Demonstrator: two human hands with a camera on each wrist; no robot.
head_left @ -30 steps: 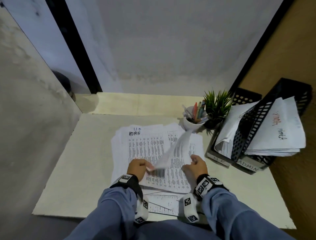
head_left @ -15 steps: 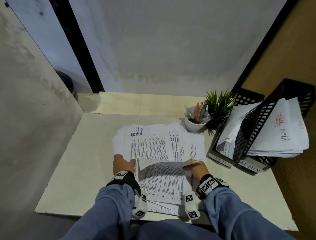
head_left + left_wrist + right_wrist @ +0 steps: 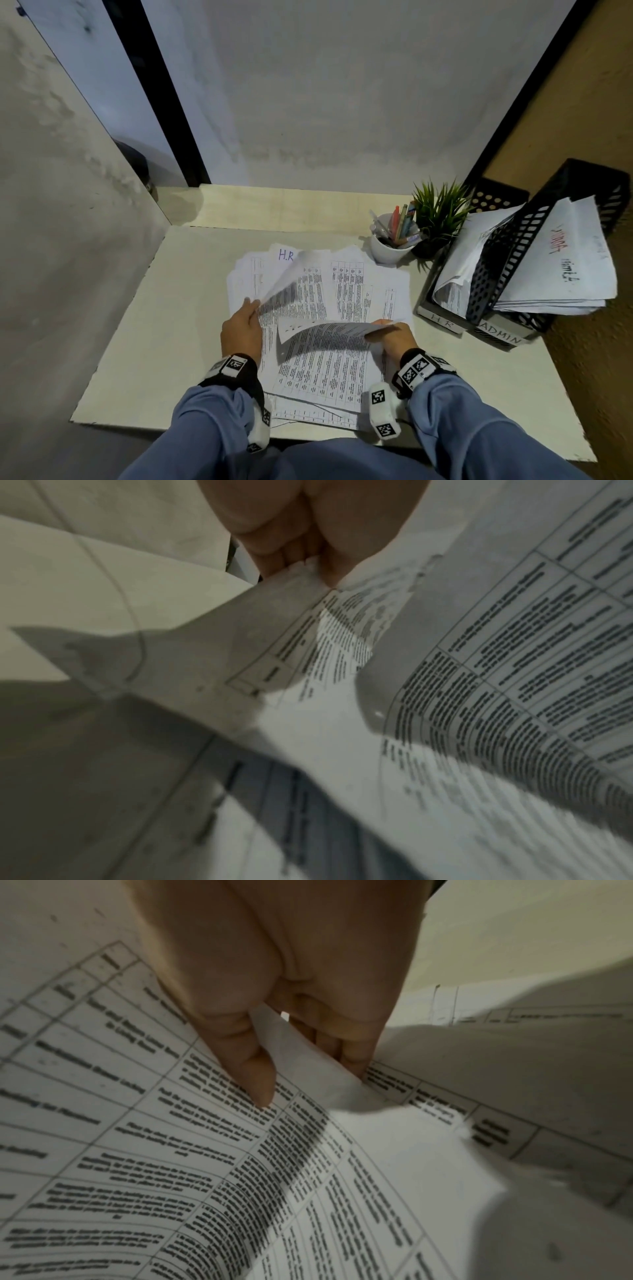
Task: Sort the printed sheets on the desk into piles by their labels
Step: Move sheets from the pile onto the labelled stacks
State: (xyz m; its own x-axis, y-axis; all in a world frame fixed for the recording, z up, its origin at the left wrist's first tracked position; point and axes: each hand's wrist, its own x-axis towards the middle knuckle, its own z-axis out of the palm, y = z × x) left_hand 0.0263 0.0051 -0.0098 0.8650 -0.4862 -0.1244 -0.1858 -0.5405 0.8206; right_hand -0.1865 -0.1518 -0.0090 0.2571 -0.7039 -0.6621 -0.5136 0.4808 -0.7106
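Head: my left hand (image 3: 241, 330) pinches one white printed table sheet (image 3: 284, 274) peeled up off the loose desk stack of printed sheets (image 3: 359, 291); my right hand (image 3: 394, 337) pinches a second bowed printed sheet (image 3: 329, 330). Black mesh sorting trays (image 3: 507, 260), tagged H.R and ADMIN, hold papers, lying right of both grips; right hand is nearer.
Left wrist: thumb and fingers (image 3: 287, 553) clamp the edge.
Right wrist: same pinch.

Pale desk (image 3: 191, 308) in corner; grey-white wall (image 3: 342, 102) behind, black vertical strip (image 3: 161, 96), dim light.
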